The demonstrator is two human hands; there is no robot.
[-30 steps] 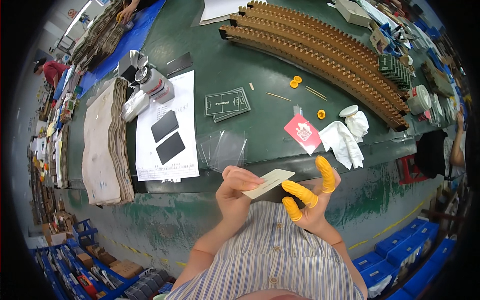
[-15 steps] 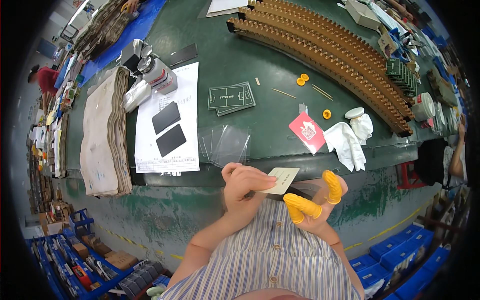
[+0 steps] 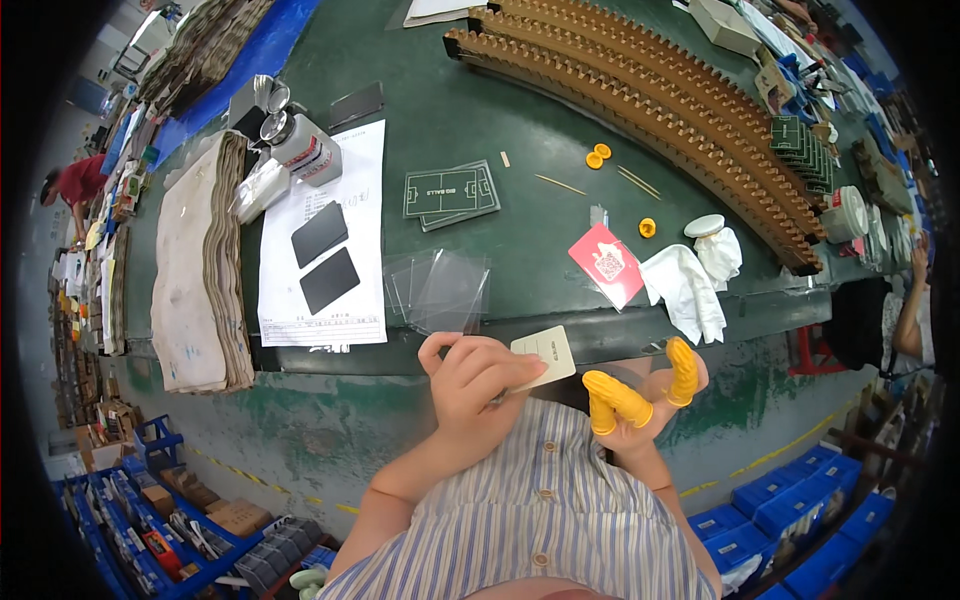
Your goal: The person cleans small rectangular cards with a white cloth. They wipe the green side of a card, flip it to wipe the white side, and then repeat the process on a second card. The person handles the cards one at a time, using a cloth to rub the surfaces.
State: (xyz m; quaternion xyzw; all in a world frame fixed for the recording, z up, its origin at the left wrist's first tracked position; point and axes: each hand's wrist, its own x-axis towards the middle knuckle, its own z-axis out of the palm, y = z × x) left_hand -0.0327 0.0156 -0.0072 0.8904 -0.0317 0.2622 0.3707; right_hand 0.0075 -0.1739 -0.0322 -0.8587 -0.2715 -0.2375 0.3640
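Note:
In front of my striped dress, my left hand [image 3: 472, 388] pinches a small cream card [image 3: 547, 360] with rounded corners. The card is tilted, and its far corner points up toward the table edge. To the right of it my right hand [image 3: 640, 412] is raised, palm up and fingers apart, holding nothing. Yellow rubber finger cots [image 3: 626, 402] cover several of its fingertips. Clear plastic sleeves [image 3: 447, 288] lie fanned at the table's near edge, just beyond my left hand. A pink card [image 3: 607, 266] with a square printed code rests beyond my right hand.
Dark green cards [image 3: 445, 196] lie mid-table. Black cards [image 3: 327, 275] rest on a white paper sheet [image 3: 362, 215], near a metal-topped bottle [image 3: 312, 155]. Long slotted wooden racks [image 3: 640, 110] cross the far right. A white cloth [image 3: 690, 290], toothpicks and spare finger cots [image 3: 598, 156] are nearby.
My right hand has drawn away to the right, widening the gap to the card. My left hand has shifted slightly left with the card. The whole view has moved a little.

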